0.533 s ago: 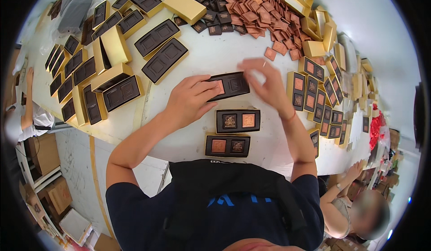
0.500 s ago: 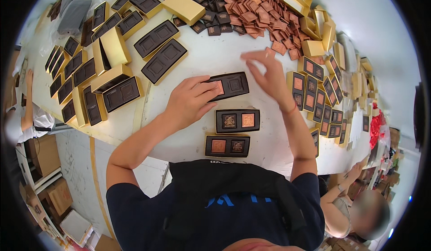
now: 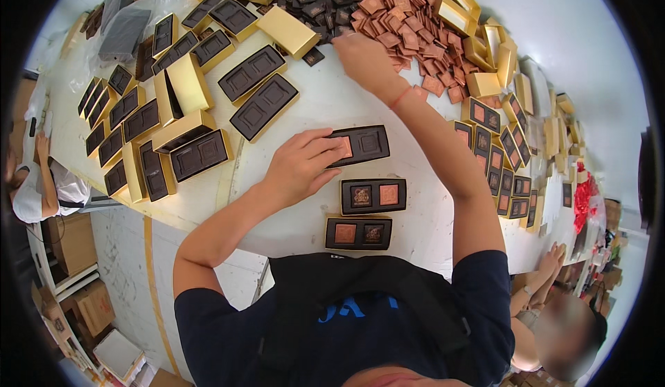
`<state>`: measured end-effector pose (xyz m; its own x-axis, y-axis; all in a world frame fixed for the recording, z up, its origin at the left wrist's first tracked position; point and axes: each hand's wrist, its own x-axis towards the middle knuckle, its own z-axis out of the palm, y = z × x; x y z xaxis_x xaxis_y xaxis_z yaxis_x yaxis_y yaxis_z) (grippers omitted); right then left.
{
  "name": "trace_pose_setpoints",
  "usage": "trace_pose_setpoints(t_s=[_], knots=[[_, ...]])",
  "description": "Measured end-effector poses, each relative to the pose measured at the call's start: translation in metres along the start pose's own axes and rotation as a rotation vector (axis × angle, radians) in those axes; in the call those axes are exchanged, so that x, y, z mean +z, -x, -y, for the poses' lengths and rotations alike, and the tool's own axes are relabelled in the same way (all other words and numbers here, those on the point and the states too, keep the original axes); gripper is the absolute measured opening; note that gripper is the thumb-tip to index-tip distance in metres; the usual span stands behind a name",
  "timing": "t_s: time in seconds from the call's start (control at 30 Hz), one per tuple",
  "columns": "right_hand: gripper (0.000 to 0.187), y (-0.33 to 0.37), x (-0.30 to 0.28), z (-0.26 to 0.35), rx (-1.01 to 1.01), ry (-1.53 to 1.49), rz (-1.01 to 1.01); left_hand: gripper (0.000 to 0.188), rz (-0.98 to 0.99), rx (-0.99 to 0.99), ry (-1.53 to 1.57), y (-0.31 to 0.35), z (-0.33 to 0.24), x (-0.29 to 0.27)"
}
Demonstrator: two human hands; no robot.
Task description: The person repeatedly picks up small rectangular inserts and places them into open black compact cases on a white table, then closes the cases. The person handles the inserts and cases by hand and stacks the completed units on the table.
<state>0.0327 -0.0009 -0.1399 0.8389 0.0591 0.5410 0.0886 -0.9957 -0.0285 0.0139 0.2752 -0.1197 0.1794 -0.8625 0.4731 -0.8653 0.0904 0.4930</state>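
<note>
My left hand (image 3: 299,165) steadies a gold box with a black two-well tray (image 3: 369,144), its fingers over the left end. A copper-coloured square (image 3: 344,148) sits in the left well, partly under those fingers; the right well is bare. My right arm stretches away to the piles, where my right hand (image 3: 366,60) has its fingers curled together at the edge of the dark squares (image 3: 322,2). Whatever they pinch is hidden. Copper-coloured squares (image 3: 409,30) are heaped just right of that hand. Closer to me lie two boxes (image 3: 374,205) (image 3: 359,240), each with one dark and one copper square.
Gold boxes with bare black trays (image 3: 199,156) crowd the left side. Filled boxes (image 3: 495,172) stand in rows at the right, with gold lids (image 3: 483,84) behind. A co-worker's hands (image 3: 551,266) are at the lower right; another person's arm (image 3: 47,169) shows far left.
My right hand has moved away and left, from above the table near the box to the dark squares. My left hand stays on the box.
</note>
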Motion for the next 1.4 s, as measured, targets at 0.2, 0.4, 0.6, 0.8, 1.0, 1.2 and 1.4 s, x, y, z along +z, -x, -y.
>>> trace_pose_setpoints(t_s=[0.2,0.4,0.6,0.8,1.0,1.2,1.4], knots=[[0.029,0.045,-0.094,0.021,0.907,-1.203,0.037,0.041,-0.003,0.011,-0.004,-0.001,0.001,0.002],[0.025,0.108,-0.120,0.046,0.942,-1.295,0.157,0.041,-0.007,-0.001,0.002,0.000,0.002,0.003],[0.018,0.128,-0.127,0.060,0.736,-1.048,0.257,0.036,-0.010,-0.022,0.008,-0.004,0.000,0.002],[0.023,0.112,-0.127,0.074,0.279,-0.580,0.166,0.036,-0.002,-0.085,0.039,0.000,-0.001,0.001],[0.029,0.120,-0.136,0.077,0.243,-0.563,0.171,0.036,0.020,-0.077,0.063,-0.001,0.001,0.001],[0.032,0.130,-0.153,0.088,0.198,-0.365,0.239,0.036,0.038,-0.108,0.077,-0.001,-0.002,0.002],[0.051,0.121,-0.138,0.085,0.278,-0.685,0.247,0.045,0.035,-0.177,0.274,-0.007,-0.002,-0.009]])
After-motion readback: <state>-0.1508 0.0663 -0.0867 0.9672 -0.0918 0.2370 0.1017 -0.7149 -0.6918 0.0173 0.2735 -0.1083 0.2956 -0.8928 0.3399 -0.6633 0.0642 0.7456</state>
